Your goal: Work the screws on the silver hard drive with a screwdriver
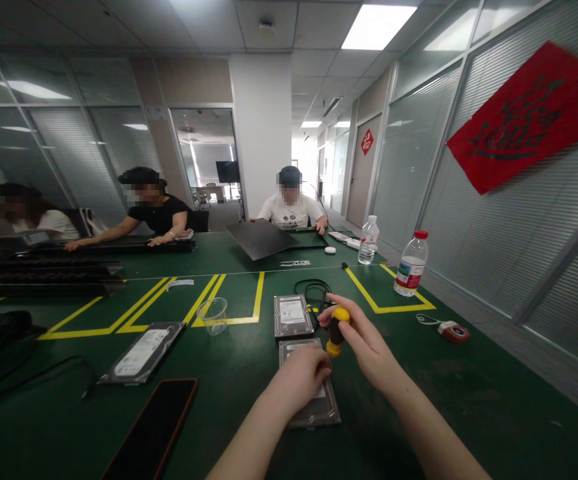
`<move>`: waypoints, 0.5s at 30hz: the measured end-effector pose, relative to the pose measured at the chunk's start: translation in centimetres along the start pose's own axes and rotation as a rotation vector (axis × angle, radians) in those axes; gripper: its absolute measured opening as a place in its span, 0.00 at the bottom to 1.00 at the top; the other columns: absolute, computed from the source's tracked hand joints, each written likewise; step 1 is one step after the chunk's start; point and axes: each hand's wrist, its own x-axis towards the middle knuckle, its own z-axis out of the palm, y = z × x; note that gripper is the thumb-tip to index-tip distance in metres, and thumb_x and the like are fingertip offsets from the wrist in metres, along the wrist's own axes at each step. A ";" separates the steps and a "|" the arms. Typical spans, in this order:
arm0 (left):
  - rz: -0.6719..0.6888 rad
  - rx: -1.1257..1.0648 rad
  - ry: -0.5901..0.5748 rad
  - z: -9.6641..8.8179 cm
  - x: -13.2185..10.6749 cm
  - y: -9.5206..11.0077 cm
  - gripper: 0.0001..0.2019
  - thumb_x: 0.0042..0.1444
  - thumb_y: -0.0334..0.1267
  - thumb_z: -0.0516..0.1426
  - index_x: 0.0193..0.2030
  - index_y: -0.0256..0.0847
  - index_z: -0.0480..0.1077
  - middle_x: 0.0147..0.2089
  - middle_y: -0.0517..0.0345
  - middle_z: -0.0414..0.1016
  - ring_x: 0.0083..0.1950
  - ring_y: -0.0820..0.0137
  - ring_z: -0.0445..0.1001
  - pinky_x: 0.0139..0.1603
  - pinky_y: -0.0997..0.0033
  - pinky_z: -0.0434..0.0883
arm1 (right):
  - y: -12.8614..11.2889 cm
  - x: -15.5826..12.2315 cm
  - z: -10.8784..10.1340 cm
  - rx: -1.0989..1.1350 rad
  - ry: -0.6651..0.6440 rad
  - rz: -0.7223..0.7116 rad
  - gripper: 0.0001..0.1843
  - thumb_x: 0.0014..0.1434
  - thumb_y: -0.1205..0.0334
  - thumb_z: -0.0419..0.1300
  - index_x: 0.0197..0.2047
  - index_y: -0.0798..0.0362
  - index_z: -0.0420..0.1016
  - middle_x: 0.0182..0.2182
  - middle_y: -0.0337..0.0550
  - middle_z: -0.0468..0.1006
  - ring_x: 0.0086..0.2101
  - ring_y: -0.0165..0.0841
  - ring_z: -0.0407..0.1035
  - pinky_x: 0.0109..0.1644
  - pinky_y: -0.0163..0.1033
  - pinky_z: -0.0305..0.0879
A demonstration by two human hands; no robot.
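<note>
My right hand (363,343) is closed round the yellow and black handle of a screwdriver (337,330), which stands upright over a hard drive (313,400) lying flat on the green table. My left hand (301,373) rests curled on that drive at the screwdriver's lower end; what its fingers pinch is hidden. A second hard drive (293,315) lies just beyond, and a third (143,352) lies to the left.
A dark phone (156,427) lies at the near left, a clear plastic cup (213,315) stands beyond it. Black cable (313,291), two water bottles (411,263) (368,240) and a small tape measure (453,331) are to the right. Three people sit at the far side.
</note>
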 end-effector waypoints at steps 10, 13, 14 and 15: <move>-0.012 -0.012 -0.006 -0.2 -0.1 0.2 0.07 0.55 0.31 0.54 0.34 0.39 0.74 0.38 0.54 0.76 0.41 0.66 0.72 0.42 0.70 0.65 | -0.3 0.2 -0.6 -0.049 0.029 0.011 0.18 0.64 0.60 0.49 0.56 0.48 0.67 0.45 0.46 0.76 0.47 0.40 0.71 0.54 0.47 0.65; -0.006 -0.012 -0.005 -0.2 -0.2 0.2 0.08 0.55 0.30 0.53 0.34 0.39 0.74 0.38 0.54 0.76 0.40 0.67 0.72 0.42 0.71 0.64 | -0.2 0.3 -0.4 -0.116 0.055 0.024 0.14 0.61 0.59 0.55 0.51 0.49 0.68 0.46 0.48 0.75 0.47 0.40 0.71 0.53 0.47 0.66; -0.008 -0.014 -0.009 -0.2 -0.2 0.2 0.08 0.55 0.30 0.53 0.34 0.39 0.74 0.38 0.54 0.76 0.40 0.67 0.72 0.42 0.71 0.64 | -0.2 0.3 -0.3 -0.129 0.066 0.023 0.13 0.60 0.59 0.56 0.49 0.49 0.67 0.45 0.48 0.75 0.47 0.41 0.71 0.52 0.47 0.67; -0.015 -0.015 -0.013 -0.2 -0.3 0.3 0.07 0.55 0.30 0.53 0.34 0.39 0.74 0.38 0.55 0.76 0.40 0.67 0.71 0.41 0.71 0.64 | -0.1 0.4 -0.3 -0.137 0.075 0.022 0.13 0.59 0.59 0.57 0.48 0.49 0.67 0.45 0.48 0.75 0.46 0.41 0.71 0.52 0.47 0.67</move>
